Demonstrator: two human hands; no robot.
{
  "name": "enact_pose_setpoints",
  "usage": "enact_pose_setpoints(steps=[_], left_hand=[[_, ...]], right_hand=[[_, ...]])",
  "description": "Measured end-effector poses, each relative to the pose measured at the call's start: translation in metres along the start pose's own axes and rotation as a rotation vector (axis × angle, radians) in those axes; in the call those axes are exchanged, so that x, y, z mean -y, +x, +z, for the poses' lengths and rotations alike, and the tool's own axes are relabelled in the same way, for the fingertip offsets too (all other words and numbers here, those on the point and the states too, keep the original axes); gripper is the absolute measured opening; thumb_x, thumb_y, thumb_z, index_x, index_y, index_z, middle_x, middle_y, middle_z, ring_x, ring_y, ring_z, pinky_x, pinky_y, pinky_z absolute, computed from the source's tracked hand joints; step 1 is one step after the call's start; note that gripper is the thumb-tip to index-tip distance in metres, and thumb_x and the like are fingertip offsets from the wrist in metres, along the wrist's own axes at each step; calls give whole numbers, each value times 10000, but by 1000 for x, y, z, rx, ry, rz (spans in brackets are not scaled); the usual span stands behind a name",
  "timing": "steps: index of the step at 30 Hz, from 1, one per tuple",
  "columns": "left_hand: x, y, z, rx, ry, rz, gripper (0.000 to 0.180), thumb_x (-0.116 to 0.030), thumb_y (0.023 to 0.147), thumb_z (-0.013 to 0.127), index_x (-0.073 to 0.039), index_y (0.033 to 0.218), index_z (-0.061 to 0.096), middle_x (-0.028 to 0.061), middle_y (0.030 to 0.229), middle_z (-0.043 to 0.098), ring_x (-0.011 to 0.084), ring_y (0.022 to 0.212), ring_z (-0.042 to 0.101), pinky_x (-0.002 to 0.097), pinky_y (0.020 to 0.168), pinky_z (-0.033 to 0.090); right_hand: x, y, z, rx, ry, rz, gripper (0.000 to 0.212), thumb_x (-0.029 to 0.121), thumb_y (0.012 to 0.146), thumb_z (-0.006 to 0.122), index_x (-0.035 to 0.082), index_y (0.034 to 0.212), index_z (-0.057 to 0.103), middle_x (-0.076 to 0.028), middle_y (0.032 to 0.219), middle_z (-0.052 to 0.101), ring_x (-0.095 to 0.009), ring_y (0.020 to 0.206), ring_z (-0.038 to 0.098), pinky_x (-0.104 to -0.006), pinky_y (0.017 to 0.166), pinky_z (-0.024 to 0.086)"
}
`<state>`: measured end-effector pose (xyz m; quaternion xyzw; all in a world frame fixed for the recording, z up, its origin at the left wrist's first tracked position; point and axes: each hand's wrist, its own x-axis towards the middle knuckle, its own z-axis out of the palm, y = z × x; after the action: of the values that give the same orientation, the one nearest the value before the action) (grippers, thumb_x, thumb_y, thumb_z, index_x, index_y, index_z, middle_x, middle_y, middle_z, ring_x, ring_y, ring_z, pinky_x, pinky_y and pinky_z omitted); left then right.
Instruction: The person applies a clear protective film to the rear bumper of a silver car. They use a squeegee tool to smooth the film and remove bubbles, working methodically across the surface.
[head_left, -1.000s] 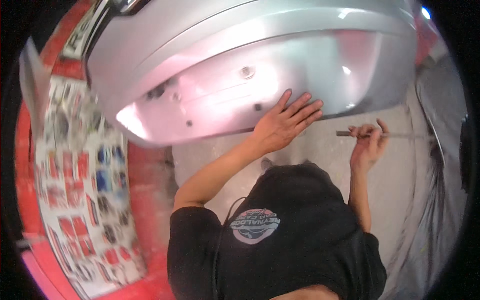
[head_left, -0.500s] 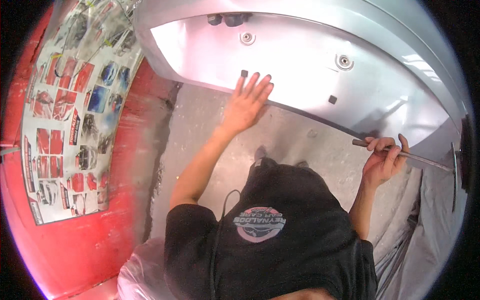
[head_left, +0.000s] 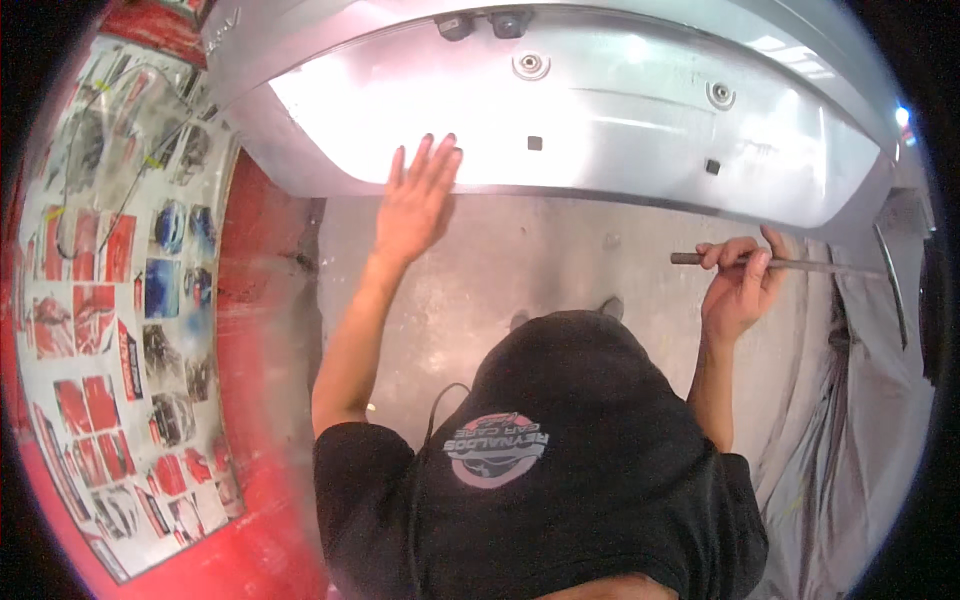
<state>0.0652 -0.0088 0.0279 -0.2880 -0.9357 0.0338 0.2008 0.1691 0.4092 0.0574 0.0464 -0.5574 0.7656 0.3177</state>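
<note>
In front of me is a silver car body panel with a recessed face, two round fittings and two small dark square holes. My left hand lies flat with fingers spread, its fingertips on the panel's lower left part. Below the panel's right end, my right hand is closed around a thin metal rod. The rod lies nearly level, its blunt end poking out to the left of my fingers. At its right end it seems to meet a narrow dark crosspiece.
A red surface on the left carries a board covered with pictures, with a thin wire loop over it. Grey sheeting hangs at the right. Two dark fittings sit under the panel's upper ledge. Below is a grey floor.
The view has shifted and turned, so the panel looks more level. My left hand now rests further left on the panel, left of the square hole. My right hand still grips the rod.
</note>
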Motion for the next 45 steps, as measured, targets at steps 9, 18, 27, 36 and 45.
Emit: enact_pose_setpoints(steps=[9,18,27,36,45], left_hand=[[14,-13,16,-131,-87,-165,900,-201,885,730,15,1626,268,190,1723,237,342,1621,156,642,1282,127],[-71,22,18,-210,-305,133,744,-121,872,637,12,1565,401,173,1704,303,352,1579,289,611,1261,228],[44,-43,17,-139,-82,-188,773,-176,946,671,-32,1622,325,118,1739,223,344,1606,200,600,1292,167],[28,-44,21,-203,-71,-388,851,-218,923,716,45,1608,284,231,1719,189,443,1593,167,677,1253,161],[27,-43,6,-213,-231,-202,824,-320,960,715,34,1595,328,186,1717,236,386,1591,213,674,1257,146]], right_hand=[[3,-53,55,-10,-173,8,346,202,1116,466,-51,1353,477,-80,712,557,-190,581,591,-442,645,625],[10,-80,59,22,-233,66,330,174,1094,539,-72,1314,555,2,638,483,-91,511,465,-313,486,455],[18,-98,59,85,-459,109,351,176,1059,607,-79,1299,637,58,609,465,-37,476,395,-244,432,326],[20,-107,70,185,-436,196,422,232,1061,587,-99,1321,623,56,624,454,-43,505,417,-238,463,343],[13,-110,76,277,-521,168,420,245,1062,582,-90,1308,641,46,634,478,-50,519,443,-244,470,352]])
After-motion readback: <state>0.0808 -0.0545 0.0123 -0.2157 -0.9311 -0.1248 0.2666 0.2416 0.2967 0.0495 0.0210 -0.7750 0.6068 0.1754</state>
